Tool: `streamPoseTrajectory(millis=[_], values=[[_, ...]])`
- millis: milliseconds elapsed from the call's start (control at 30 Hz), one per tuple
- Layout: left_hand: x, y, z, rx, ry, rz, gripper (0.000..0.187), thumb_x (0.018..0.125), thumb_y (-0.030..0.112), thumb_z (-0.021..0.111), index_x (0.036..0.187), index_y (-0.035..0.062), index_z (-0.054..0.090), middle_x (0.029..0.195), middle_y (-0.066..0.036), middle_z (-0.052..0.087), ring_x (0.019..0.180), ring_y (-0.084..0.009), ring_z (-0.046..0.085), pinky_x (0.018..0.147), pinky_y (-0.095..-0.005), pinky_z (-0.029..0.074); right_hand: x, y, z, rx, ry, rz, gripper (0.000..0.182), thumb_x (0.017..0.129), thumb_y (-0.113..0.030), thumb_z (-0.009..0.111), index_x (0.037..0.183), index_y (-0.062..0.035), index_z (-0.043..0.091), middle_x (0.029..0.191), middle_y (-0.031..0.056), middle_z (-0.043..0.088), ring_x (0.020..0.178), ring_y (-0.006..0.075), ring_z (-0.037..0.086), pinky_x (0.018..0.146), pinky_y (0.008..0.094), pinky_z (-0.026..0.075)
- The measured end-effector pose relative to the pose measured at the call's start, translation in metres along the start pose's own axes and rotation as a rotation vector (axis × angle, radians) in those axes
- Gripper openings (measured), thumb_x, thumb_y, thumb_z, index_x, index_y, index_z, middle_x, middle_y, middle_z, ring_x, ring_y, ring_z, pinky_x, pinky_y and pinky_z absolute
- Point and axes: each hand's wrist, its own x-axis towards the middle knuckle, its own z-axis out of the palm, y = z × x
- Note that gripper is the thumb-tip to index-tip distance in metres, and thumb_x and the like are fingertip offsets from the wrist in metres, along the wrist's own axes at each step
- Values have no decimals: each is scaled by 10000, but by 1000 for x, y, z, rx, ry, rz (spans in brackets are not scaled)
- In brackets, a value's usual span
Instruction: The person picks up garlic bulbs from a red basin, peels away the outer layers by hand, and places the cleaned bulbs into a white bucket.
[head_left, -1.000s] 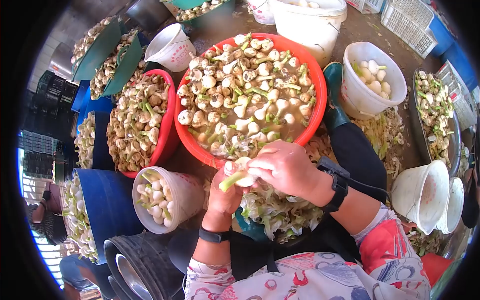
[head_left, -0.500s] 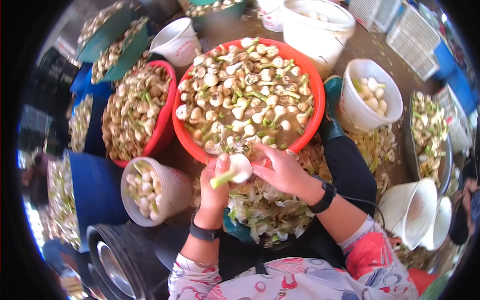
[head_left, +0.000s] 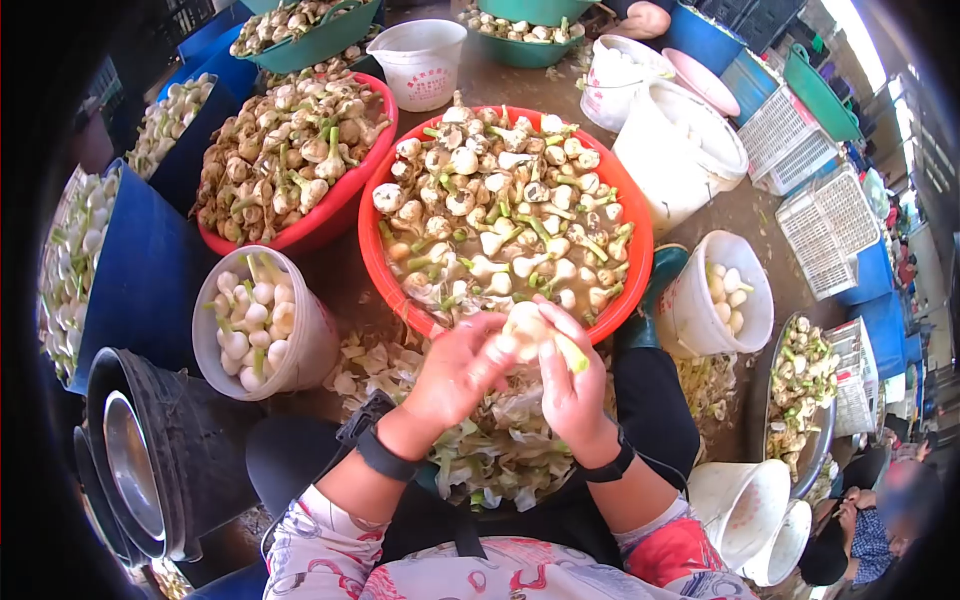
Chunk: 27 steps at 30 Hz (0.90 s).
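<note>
My left hand and my right hand meet just below the near rim of the red basin. Between them is a pale, peeled garlic bulb, its green stem pointing down to the right. The fingers of both hands press on the bulb. Many garlic bulbs with short stems lie in murky water in the basin. Under my hands is a heap of peeled skins. A white bucket of clean bulbs stands at the left, another at the right.
A red tub heaped with unpeeled garlic stands at the upper left, beside blue bins. Black buckets are at the lower left. White buckets and a metal basin lie to the right. Another person is at the far lower right.
The view has shifted and turned. The bulb has turned so its stem points right instead of left, and both hands now hold it, where before it lay mainly in my left hand.
</note>
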Motion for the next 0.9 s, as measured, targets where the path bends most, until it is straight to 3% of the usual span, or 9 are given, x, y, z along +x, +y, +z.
streamPoseTrajectory(millis=[100,233,367,433,533,567,767,833,900], values=[[2,3,-1,-250,-350,-170,510,794,267,559,1187,6,365,980,-74,526,825,-111,521,619,-227,462,-7,-3,9,45,26,-90,315,818,-21,437,1120,69,435,1161,220,465,1091,303,453,914,358,351],[-4,4,-1,-374,-297,46,585,761,196,569,1227,-25,294,1078,-64,477,981,-127,467,876,-281,369,-3,-24,0,-484,-8,-300,483,690,-108,640,1125,9,465,1111,179,508,994,333,513,831,374,408],[-7,5,-3,-294,-228,72,603,727,155,574,1224,-44,297,1092,-80,462,1007,-122,443,899,-275,348,-8,-35,-3,-426,-48,-268,497,671,-130,661,1111,10,478,1094,178,519,962,315,532,766,360,436],[-8,7,-7,-220,-240,84,599,715,137,582,1216,-45,308,1090,-78,464,998,-123,450,891,-272,356,-12,-42,-5,-119,-43,59,381,687,-129,644,1025,12,537,952,174,579,834,296,574,670,344,457],[-12,11,-2,-136,-222,137,582,680,87,601,1185,-50,346,1080,-81,476,972,-128,473,859,-269,385,-6,-46,-12,-425,-140,108,240,719,-113,606,926,4,583,790,165,598,688,291,577,587,340,454],[-12,9,-3,-68,-215,147,579,672,85,608,1176,-51,357,1058,-83,488,959,-129,481,852,-267,390,-4,-43,-11,-489,-83,-53,132,743,-96,567,838,-10,600,672,142,582,597,304,552,563,354,440],[-13,1,-12,264,-236,271,592,637,92,619,1153,-30,358,1034,-68,469,962,-122,456,866,-267,367,-5,-39,-10,-663,-180,56,98,762,-103,540,780,-21,590,670,132,579,589,303,549,554,364,433],[-13,9,-10,385,-267,338,579,636,94,616,1142,-31,365,1031,-68,471,959,-120,456,857,-268,372,-6,-33,-11,-510,-144,144,98,763,-104,539,784,-24,593,672,133,580,595,300,551,556,363,433],[-16,20,-8,7,-199,51,536,638,94,609,1112,-29,391,988,-67,493,941,-119,467,837,-270,384,-7,-31,-9,-321,-78,180,107,761,-115,550,800,-32,605,680,130,585,618,292,557,568,354,437]])
